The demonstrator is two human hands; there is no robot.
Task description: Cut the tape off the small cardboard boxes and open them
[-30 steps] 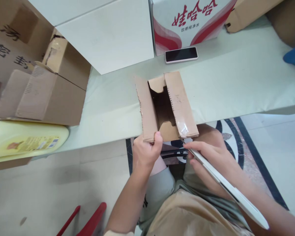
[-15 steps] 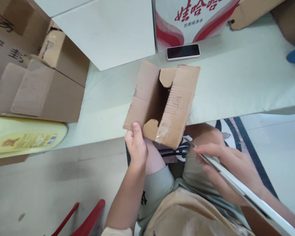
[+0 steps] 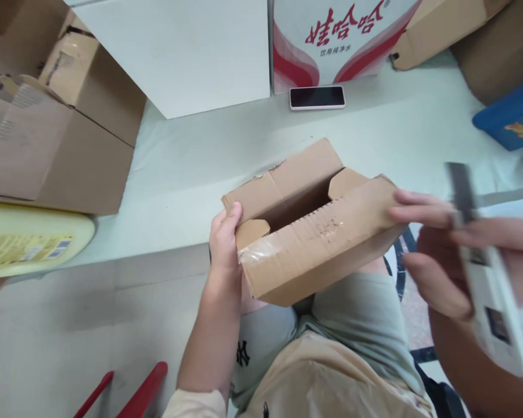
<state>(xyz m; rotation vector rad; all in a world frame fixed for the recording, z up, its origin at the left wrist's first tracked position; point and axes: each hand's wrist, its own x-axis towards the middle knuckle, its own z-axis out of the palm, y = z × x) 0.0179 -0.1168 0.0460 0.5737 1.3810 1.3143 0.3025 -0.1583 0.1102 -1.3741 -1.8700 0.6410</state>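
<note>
A small brown cardboard box (image 3: 326, 255) with its top flaps folded outward is tilted over my lap at the table edge. My left hand (image 3: 225, 238) grips its left end, thumb over the flap and the other fingers mostly hidden behind. Between the fingers of my right hand (image 3: 457, 255) is a white box cutter (image 3: 490, 290), its dark blade out and pointing up, blurred by motion. One or two fingertips of that hand touch the right end of the box. Inside, the box is dark, and I cannot make out any contents.
On the pale-green covered table (image 3: 183, 168) a phone (image 3: 317, 98) lies before a red-and-white carton (image 3: 331, 46). A white box (image 3: 178, 58), cardboard boxes (image 3: 91, 151) and a yellow jug (image 3: 35, 238) stand to the left. At right is a blue container (image 3: 512, 116). Red legs (image 3: 143, 392) show below.
The box has turned clockwise so that its long side runs more across my view. My right hand has moved up and right, fingertips now against the box, and the cutter's blade has swung upward.
</note>
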